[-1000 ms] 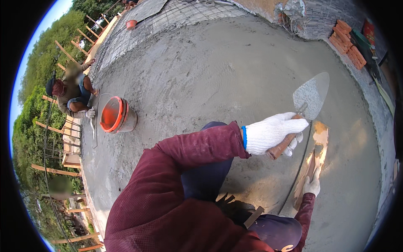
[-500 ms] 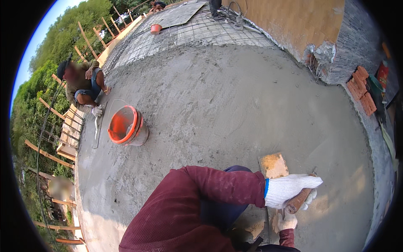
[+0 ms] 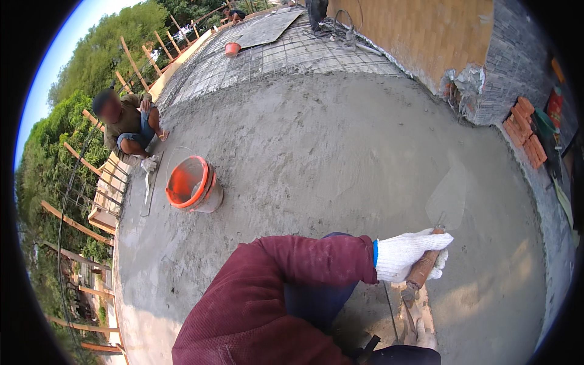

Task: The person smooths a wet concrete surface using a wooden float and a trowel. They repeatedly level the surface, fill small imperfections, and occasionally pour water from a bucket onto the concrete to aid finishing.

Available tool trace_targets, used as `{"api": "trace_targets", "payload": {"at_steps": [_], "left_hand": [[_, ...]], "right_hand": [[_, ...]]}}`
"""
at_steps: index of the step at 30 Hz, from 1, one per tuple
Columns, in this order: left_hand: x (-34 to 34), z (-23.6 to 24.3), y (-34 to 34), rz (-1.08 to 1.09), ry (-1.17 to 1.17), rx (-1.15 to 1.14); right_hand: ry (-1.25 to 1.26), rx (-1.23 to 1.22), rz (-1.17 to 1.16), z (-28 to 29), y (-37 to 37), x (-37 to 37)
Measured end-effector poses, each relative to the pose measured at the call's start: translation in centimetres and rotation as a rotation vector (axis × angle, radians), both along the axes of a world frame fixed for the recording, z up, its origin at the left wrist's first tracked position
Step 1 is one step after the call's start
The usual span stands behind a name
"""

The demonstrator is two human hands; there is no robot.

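My left hand [image 3: 407, 252], in a white knitted glove below a maroon sleeve, is closed round the brown wooden handle of a trowel [image 3: 424, 267]. A pale flat blade shape [image 3: 447, 198] lies on wet grey concrete [image 3: 340, 152] beyond the handle. Under the handle's near end is a beige, mortar-stained board [image 3: 431, 301]. My right hand [image 3: 426, 336], also gloved, is low beside the board, mostly hidden by a grey mortar-coated piece and my leg; its fingers cannot be made out.
An orange-rimmed bucket [image 3: 204, 191] stands on the concrete to the left. Beyond it a co-worker [image 3: 131, 125] squats, one gloved hand on a long flat tool [image 3: 148, 188]. Steel mesh [image 3: 292, 58] lies at the far end. A wall [image 3: 413, 36] and stacked bricks [image 3: 523, 131] border the right.
My left hand and the trowel have shifted up and slightly left in view, and the blade shape now shows. The board and my right hand have come lower, nearer my body.
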State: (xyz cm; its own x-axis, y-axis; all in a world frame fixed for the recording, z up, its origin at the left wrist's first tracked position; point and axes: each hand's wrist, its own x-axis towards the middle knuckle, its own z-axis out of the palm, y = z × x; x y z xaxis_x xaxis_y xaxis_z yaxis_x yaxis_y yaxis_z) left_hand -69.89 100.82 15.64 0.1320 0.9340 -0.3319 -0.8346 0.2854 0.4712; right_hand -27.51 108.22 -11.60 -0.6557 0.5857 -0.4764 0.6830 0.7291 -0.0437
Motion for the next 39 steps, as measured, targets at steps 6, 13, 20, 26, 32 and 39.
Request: {"api": "trace_targets", "payload": {"at_steps": [6, 13, 20, 26, 32, 39], "left_hand": [[-0.1, -0.2, -0.7, 0.132, -0.051, 0.058], [2.6, -0.2, -0.2, 0.108, -0.067, 0.116], [1.9, 0.5, -0.6, 0.088, -0.048, 0.078], [0.2, 1.1, -1.3, 0.175, 0.042, 0.035], [-1.9, 1.6, -0.8, 0.361, 0.145, 0.085], [1.4, 1.4, -0.1, 0.238, 0.409, 0.087]], "right_hand": [[0.059, 0.15, -0.245, 0.2, -0.3, 5.4], [0.13, 0.207, -0.584, -1.2, -0.7, 5.4], [0.181, 0.213, -0.781, -1.9, 0.3, 5.0], [0.222, 0.18, -0.938, -2.9, -0.2, 5.1], [0.303, 0.227, -1.124, -2.5, -1.1, 8.4], [1.143, -0.552, -0.531, 19.0, 4.6, -7.7]]}}
